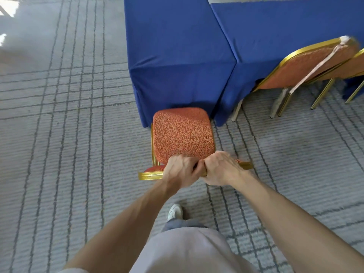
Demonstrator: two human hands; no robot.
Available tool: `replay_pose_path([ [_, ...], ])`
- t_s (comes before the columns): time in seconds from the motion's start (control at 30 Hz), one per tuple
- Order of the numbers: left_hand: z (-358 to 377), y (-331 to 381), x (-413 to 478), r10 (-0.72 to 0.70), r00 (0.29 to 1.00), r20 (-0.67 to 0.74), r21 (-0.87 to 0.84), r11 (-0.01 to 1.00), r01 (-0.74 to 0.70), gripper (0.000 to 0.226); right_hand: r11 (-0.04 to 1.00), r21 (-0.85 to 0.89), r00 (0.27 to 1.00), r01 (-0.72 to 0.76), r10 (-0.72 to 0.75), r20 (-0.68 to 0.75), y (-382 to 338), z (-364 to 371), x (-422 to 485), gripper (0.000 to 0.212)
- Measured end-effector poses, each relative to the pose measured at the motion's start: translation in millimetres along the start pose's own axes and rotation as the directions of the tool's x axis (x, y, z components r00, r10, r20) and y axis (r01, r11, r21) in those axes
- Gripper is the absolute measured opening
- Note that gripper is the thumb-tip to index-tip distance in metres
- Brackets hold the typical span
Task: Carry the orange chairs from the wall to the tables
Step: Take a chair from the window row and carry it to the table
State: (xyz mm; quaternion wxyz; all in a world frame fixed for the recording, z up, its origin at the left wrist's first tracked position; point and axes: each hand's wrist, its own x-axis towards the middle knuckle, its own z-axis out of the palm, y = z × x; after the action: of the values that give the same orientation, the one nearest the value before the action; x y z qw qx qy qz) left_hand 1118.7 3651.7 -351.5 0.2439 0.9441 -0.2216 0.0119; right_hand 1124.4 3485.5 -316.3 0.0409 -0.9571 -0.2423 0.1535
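Observation:
An orange chair [183, 134] with a patterned seat and a gold frame stands right in front of me, its seat front touching the drape of a blue-clothed table [177, 46]. My left hand [180, 170] and my right hand [220, 168] sit side by side, both shut on the gold top rail of the chair's backrest. The chair's legs are hidden under the seat.
A second blue-clothed table [285, 26] adjoins on the right. Two more orange chairs [303, 66] lean against it at the right edge, gold legs on the carpet. Grey striped carpet [69, 134] lies all around. My shoe [175, 211] shows below the hands.

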Motion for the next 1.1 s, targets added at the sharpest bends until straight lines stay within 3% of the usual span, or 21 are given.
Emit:
replay_pose_path([
  [0.17, 14.5, 18.0, -35.8, -0.092, 0.993, -0.077, -0.022, 0.996, 0.091, 0.042, 0.997, 0.077, 1.000, -0.030, 0.030, 0.005, -3.7, 16.7, -22.2, 0.036],
  [0.3, 20.4, 24.3, -54.9, -0.186, 0.973, -0.134, -0.044, 0.982, 0.182, 0.035, 0.995, 0.093, 1.000, -0.024, 0.025, -0.014, -7.7, 23.7, -21.9, 0.024],
  [0.47, 29.2, 47.1, -68.3, -0.307, 0.946, -0.101, -0.073, 0.951, 0.300, 0.030, 0.996, 0.090, 1.000, -0.013, 0.013, -0.003, -4.1, 34.1, -33.4, 0.024],
  [0.57, 25.9, 47.1, -58.2, -0.365, 0.927, -0.086, -0.076, 0.930, 0.359, 0.034, 0.989, 0.148, 0.999, 0.024, -0.028, 0.025, -0.6, 30.1, -26.9, 0.021],
  [0.7, 25.4, 48.0, -38.1, -0.454, 0.869, -0.197, -0.040, 0.889, 0.455, 0.040, 0.978, 0.179, 0.989, 0.105, -0.122, 0.082, 8.1, 23.4, -12.8, 0.021],
  [0.77, 25.6, 50.0, -27.8, -0.477, 0.833, -0.279, -0.012, 0.870, 0.494, 0.042, 0.974, 0.179, 0.987, 0.140, -0.152, 0.057, 14.2, 15.8, -6.9, 0.025],
  [0.9, 18.2, 42.1, -5.7, -0.475, 0.834, -0.281, 0.013, 0.867, 0.498, 0.045, 0.959, 0.206, 0.976, 0.195, -0.210, 0.052, 25.2, -3.4, 6.5, 0.032],
  [1.1, -18.1, 22.3, 61.0, -0.489, 0.809, -0.326, 0.050, 0.846, 0.531, 0.051, 0.978, 0.135, 0.986, 0.162, -0.156, -0.058, 43.4, -48.9, 57.8, 0.036],
])
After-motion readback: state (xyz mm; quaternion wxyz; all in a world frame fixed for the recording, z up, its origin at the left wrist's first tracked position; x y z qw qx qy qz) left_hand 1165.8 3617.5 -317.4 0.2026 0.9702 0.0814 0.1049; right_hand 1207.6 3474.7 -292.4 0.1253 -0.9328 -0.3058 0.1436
